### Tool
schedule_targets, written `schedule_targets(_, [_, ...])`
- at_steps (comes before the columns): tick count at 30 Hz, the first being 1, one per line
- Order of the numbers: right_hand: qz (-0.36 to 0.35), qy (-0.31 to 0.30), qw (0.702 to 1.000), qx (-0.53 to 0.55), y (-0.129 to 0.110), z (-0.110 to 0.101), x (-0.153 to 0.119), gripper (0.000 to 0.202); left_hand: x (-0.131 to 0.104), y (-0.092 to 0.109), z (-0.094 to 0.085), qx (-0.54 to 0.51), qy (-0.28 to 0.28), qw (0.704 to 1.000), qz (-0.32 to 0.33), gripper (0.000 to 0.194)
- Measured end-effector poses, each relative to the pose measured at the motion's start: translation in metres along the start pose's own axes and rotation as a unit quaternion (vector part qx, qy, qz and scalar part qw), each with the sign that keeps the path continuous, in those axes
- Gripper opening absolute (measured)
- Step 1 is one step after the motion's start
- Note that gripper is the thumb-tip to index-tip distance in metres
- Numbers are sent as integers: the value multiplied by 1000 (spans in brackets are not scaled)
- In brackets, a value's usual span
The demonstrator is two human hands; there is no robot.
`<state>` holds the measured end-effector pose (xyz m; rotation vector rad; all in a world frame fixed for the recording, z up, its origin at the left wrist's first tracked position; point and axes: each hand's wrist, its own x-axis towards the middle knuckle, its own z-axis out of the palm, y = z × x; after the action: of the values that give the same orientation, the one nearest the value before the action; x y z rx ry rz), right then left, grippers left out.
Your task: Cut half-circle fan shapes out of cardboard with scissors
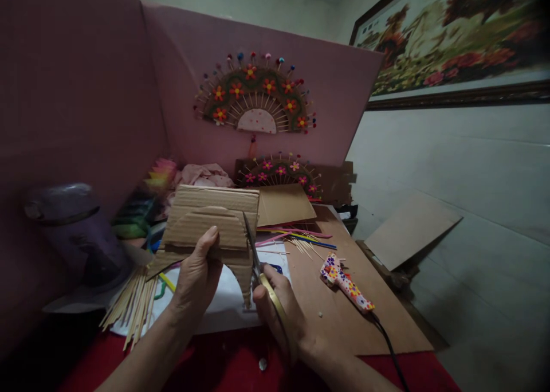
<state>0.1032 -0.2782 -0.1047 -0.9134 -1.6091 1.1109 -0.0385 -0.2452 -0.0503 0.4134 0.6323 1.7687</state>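
My left hand (200, 271) grips a piece of corrugated cardboard (215, 200), its thumb pressed on the front face. A smaller half-round cardboard piece (223, 226) lies flat against the larger one under that thumb. In my right hand (279, 306) is a pair of scissors (272, 297) with yellowish handles, fingers wrapped round them. The dark blades point up and lie at the right side of the cardboard, beside the curved edge. Whether the blades are parted is hard to see. A narrow pointed strip of cardboard hangs down near the scissors.
A flower-patterned glue gun (348, 283) with a black cord lies on a brown board (387, 329) at right. Wooden sticks (133, 300) lie at left, near a purple container (81, 237). A decorated fan (258, 97) hangs behind; another fan (281, 171) stands below it.
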Motion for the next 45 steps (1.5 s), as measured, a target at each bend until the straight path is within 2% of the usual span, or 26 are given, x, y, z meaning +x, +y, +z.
schedule_targets(6, [7,36,999,20,-7,5,-1,74,3,-2,-5,2,-8,1000,4,17])
schedule_targets(11, [20,55,998,22,1,8,1,65,5,-3,-8,-3,-11,1000,4,20])
schedule_targets(16, [52,51,997,23,9,6,1,62,8,-1,-8,16,-24,1000,1,29])
schedule_targets(22, [41,18,999,25,12,0,3,72,10,-4,-12,48,-21,998,-24,22])
schedule_targets(31, [-28,23,999,-13,5,-5,8,70,7,-6,-9,63,-28,997,-40,22])
schedule_targets(36, [4,34,999,-17,9,-6,6,64,6,-5,-9,71,-11,997,-40,24])
schedule_targets(45, [22,47,998,-24,17,-7,7,65,10,-2,-13,97,-27,993,-54,25])
